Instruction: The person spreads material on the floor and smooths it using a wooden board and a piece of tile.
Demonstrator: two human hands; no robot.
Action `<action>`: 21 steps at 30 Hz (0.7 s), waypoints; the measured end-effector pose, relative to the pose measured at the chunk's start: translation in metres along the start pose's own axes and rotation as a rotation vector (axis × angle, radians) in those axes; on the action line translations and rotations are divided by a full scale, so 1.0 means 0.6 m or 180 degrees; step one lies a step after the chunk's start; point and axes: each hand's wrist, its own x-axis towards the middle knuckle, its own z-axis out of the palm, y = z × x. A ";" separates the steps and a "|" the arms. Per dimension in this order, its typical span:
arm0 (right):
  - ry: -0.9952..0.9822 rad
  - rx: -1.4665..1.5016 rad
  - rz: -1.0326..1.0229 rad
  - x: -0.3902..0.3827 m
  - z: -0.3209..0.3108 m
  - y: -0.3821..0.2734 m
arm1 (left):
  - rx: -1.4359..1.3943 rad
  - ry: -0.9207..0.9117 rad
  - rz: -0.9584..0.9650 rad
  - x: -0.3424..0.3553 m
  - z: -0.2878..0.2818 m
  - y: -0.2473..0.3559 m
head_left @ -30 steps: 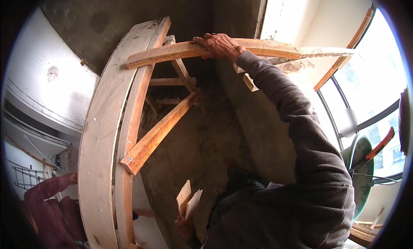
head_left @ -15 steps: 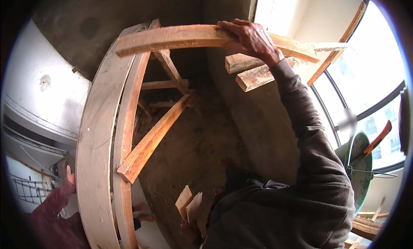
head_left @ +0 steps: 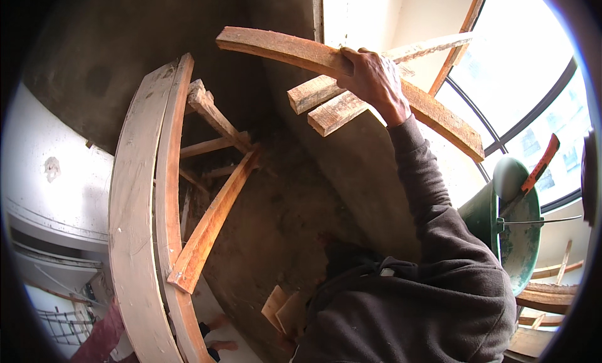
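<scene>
My right hand (head_left: pixel 375 84) grips a squared timber (head_left: pixel 279 44) from above, near its middle. The timber slants, its left end raised in the air and its right end lower by the window. At the bottom, my left hand (head_left: pixel 286 344) is mostly hidden by my body, closed on two small flat wood pieces (head_left: pixel 282 309). To the left stands a wooden frame: a wide pale board (head_left: pixel 135 206) with a reddish beam (head_left: pixel 168 193) along its side. A short diagonal brace (head_left: pixel 213 222) meets that beam.
Two timber ends (head_left: pixel 335 113) jut out beneath the held timber. A green bucket (head_left: pixel 520 237) with an orange-handled tool (head_left: pixel 541 165) stands at the right by the window. Another person's maroon sleeve (head_left: pixel 103 338) shows at lower left. More timber (head_left: pixel 549 297) lies at lower right.
The held timber has swung right, away from above the pale board, and its right end has dropped. The other person's hand at the board's edge is no longer visible. The view has shifted.
</scene>
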 end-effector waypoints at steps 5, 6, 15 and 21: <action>-0.0155 0.0108 0.0409 -0.041 0.021 0.044 | 0.0067 -0.0035 -0.0017 0.051 0.000 -0.013; -0.0164 0.0104 0.0474 -0.048 0.032 0.056 | 0.0083 0.0029 -0.0078 0.071 -0.003 -0.014; -0.0104 0.0148 0.0819 -0.056 0.059 0.119 | 0.0048 0.0143 -0.0352 0.230 -0.034 -0.041; -0.0002 0.0033 0.0724 -0.065 0.074 0.123 | -0.0273 0.0016 -0.0780 0.223 -0.024 -0.089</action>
